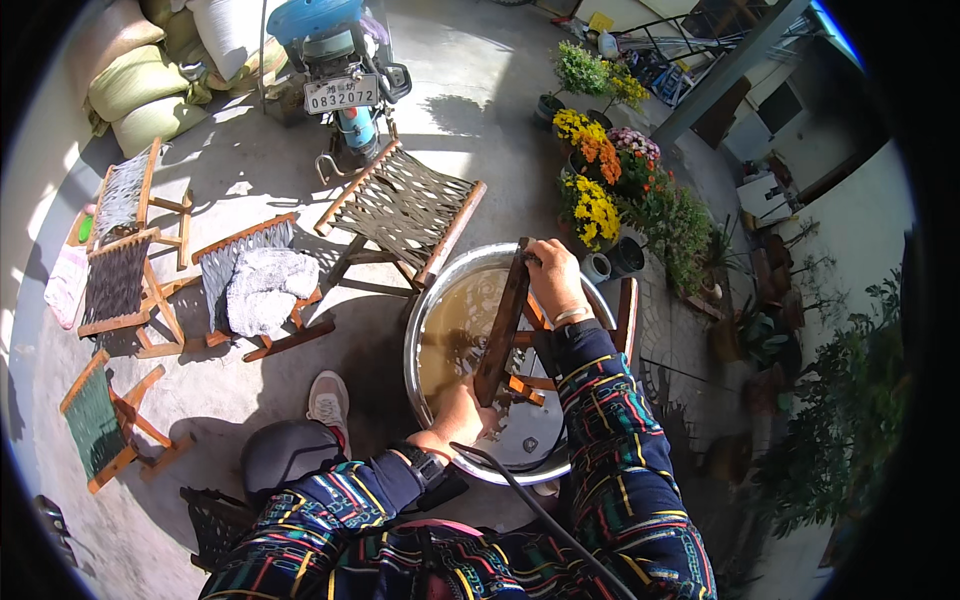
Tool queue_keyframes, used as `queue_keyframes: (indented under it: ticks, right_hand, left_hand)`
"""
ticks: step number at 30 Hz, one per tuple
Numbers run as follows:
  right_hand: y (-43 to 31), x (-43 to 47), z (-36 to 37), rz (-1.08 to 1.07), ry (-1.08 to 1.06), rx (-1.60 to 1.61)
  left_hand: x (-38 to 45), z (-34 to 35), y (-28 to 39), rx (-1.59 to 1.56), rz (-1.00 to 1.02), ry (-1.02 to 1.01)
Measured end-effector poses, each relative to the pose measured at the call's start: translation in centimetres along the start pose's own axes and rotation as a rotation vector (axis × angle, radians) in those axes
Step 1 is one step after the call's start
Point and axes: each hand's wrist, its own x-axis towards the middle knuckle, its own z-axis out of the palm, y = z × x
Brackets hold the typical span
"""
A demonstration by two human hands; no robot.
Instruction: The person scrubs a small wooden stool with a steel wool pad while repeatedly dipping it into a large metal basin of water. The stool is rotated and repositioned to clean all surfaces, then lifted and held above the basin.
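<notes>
A wooden folding stool (pixel 504 330) is held tilted over a large round metal basin (pixel 411 352) of murky brown water. My right hand (pixel 559 276) grips the far end of its dark, wet-looking top bar. Around the near end of the same bar is my left hand (pixel 459 415), low over the water and wearing a black wristband. The stool's lower legs reach down inside the basin, and another of its bars stands out past the right rim. My right forearm hides part of the frame. A black cable or hose crosses the basin's near rim.
Left of the basin stand several folding stools with woven seats, one brown (pixel 409 202), one green (pixel 94 424). A grey-white towel (pixel 270 289) lies on another. Potted flowers (pixel 596 210) stand beyond the basin's right side. A parked motorcycle (pixel 337 67) and stacked sacks (pixel 150 90) are farther back.
</notes>
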Motion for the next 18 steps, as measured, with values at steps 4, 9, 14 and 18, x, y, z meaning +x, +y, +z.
queue_keyframes:
  ticks: [4,9,14,18]
  right_hand:
    - [-0.5,-1.9,-0.8,-0.025,-0.025,-0.025]
    - [1.9,3.5,0.3,0.094,0.006,-0.078]
    - [0.8,0.1,0.3,0.026,-0.035,-0.017]
    - [-3.7,-5.6,-1.6,0.071,-0.019,0.142]
  left_hand:
    - [-0.6,0.5,0.1,-0.155,-0.031,0.008]
    - [-0.6,0.1,0.9,0.112,-0.053,0.055]
    - [-0.5,0.1,1.4,-0.016,-0.054,0.0]
    - [-0.2,0.1,0.8,-0.054,-0.075,-0.03]
